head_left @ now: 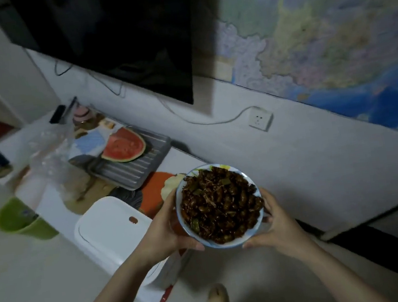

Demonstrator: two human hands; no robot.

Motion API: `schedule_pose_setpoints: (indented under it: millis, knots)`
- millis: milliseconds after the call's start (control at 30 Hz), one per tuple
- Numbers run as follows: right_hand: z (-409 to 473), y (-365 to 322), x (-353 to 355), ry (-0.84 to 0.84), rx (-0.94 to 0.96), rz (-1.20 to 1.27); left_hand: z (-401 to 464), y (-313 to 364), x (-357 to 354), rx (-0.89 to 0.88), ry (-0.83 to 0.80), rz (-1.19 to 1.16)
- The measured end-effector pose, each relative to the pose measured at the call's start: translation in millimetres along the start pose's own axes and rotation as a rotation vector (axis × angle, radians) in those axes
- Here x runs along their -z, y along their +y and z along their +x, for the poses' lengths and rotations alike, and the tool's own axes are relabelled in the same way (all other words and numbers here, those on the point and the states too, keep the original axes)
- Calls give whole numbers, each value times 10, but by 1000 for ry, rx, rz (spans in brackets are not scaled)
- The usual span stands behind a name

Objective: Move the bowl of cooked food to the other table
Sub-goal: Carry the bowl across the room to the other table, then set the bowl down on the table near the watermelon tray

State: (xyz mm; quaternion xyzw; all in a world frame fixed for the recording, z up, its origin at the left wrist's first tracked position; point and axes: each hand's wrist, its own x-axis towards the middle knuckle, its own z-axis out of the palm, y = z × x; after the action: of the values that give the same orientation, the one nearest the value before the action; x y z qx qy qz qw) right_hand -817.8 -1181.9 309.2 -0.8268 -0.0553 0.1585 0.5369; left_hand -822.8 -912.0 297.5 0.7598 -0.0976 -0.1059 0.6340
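While curled fingers [195,246] clasp its rim, 2 hands hold bowl [240,241].

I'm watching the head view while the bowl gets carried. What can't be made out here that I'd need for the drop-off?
- Destination table: not identifiable in the head view.
- Underside of the bowl: hidden; the left hand and right hand grip its rim, fingers beneath unseen.
- Green cup: motion-blurred, contents unclear.
- Items behind the plastic bag: obscured and blurred.
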Motion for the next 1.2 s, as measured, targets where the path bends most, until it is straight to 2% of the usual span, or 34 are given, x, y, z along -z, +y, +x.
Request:
schedule_pose_setpoints:
  millis: [267,433,667,867,1000,1200]
  knots:
    - [1123,250,398,-180,73,-65,664,-308,-150,144,205,-15]
    - [1841,437,457,-360,62,-88,960,-559,-186,262,373,-28]
    - [2998,903,244,-625,139,-172,1350,-1271,-339,360,664,6]
    - [3862,1238,-181,-835,161,-138,1641,-2008,-364,489,854,-13]
    - [4176,1530,-520,-895,176,-111,1780,-2438,-341,545,922,-38]
    - [4494,2083,-836,-912,169,-142,1937,-3064,-345,603,927,-90]
